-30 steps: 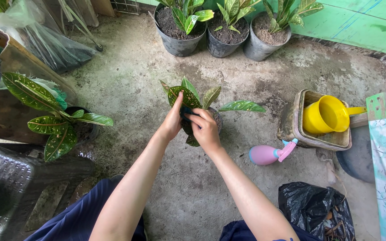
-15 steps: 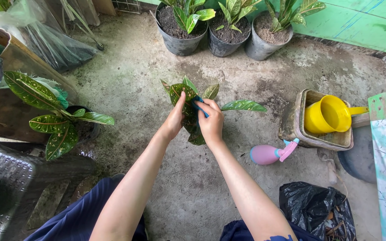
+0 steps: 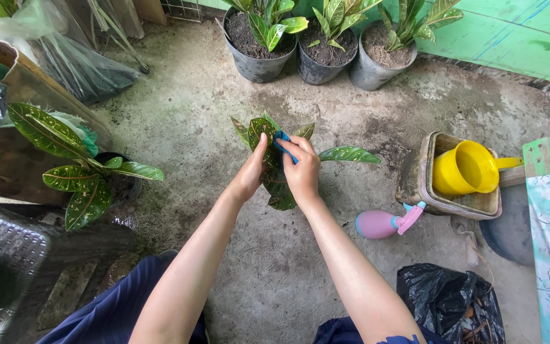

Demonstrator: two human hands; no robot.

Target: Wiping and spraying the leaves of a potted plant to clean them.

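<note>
A small potted plant (image 3: 346,153) with green, yellow-speckled leaves stands on the concrete floor in front of me. My left hand (image 3: 250,173) holds one of its upright leaves from behind, fingers pointing up. My right hand (image 3: 301,171) presses a small blue cloth (image 3: 281,138) against the face of that leaf. The pot itself is hidden under my hands and the leaves.
Three potted plants (image 3: 257,38) line the green wall at the back. A larger speckled plant (image 3: 77,169) stands at left. A pink spray bottle (image 3: 383,223) lies to the right, near a yellow watering can (image 3: 469,167) in a tray and a black bag (image 3: 450,302).
My right hand has moved up the leaf from low beside the pot, and the blue cloth now shows at the fingertips. My left hand has stayed on the leaf.
</note>
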